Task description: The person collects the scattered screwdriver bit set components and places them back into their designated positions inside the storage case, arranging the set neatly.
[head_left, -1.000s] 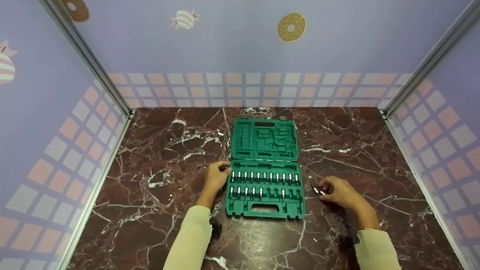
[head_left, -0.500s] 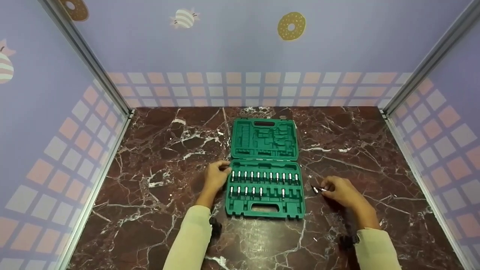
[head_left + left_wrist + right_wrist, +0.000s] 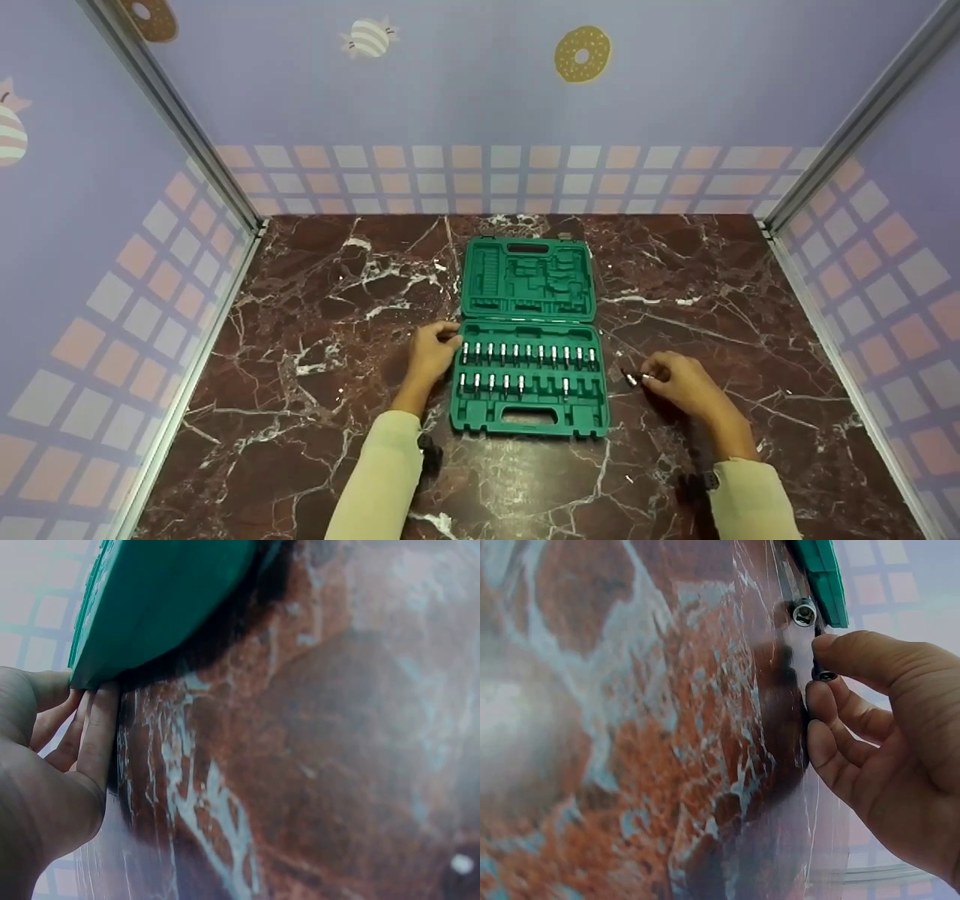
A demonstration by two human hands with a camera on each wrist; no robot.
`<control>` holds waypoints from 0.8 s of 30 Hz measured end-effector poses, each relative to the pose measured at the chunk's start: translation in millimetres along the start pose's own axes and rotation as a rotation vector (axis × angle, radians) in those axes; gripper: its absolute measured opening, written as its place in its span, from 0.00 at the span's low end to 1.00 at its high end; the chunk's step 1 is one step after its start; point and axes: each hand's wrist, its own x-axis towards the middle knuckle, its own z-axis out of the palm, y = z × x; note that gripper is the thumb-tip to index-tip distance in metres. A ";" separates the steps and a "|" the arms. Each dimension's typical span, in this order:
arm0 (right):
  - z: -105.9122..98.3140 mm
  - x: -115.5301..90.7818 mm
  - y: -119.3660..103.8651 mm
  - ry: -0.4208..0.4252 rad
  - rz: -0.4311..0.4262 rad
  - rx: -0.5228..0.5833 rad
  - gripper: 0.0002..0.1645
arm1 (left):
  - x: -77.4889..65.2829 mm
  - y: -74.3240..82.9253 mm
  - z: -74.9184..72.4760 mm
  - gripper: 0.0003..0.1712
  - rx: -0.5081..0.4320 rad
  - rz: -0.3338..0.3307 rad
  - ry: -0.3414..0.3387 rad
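Note:
A green socket case (image 3: 484,420) lies unfolded on the table, with two rows of silver bit sockets (image 3: 566,388) in its near half. My left hand (image 3: 433,352) rests at the case's left edge; in the left wrist view its thumb is at the upper rim and its fairly straight fingers (image 3: 96,735) touch the side wall. To the right of the case, my right hand (image 3: 679,382) pinches one small bit socket (image 3: 825,676) between thumb and fingers, close over the table, mostly hidden by them. A second bit socket (image 3: 804,613) lies beside the fingertips, its square drive hole showing.
The case's lid (image 3: 529,281) lies back behind the near half, its moulded recesses bare. Several slots in the near row hold nothing. Patterned panels (image 3: 517,172) enclose the marble-look table (image 3: 337,300) at the back and both sides.
The right fingers have closed over one of the two bit sockets and drawn it slightly up and away from the other, which stays put. The left hand and case are still.

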 end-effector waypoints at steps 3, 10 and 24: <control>-1.0 -0.1 -1.4 0.025 0.000 -0.012 0.02 | 0.4 0.7 -0.2 0.10 -0.006 0.003 0.002; -2.5 -0.8 -5.0 0.083 0.018 0.009 0.03 | 0.9 1.1 -1.5 0.10 -0.007 -0.003 0.000; -2.9 3.2 -20.9 0.092 0.030 0.324 0.08 | -0.7 -0.1 0.1 0.11 -0.015 -0.012 -0.005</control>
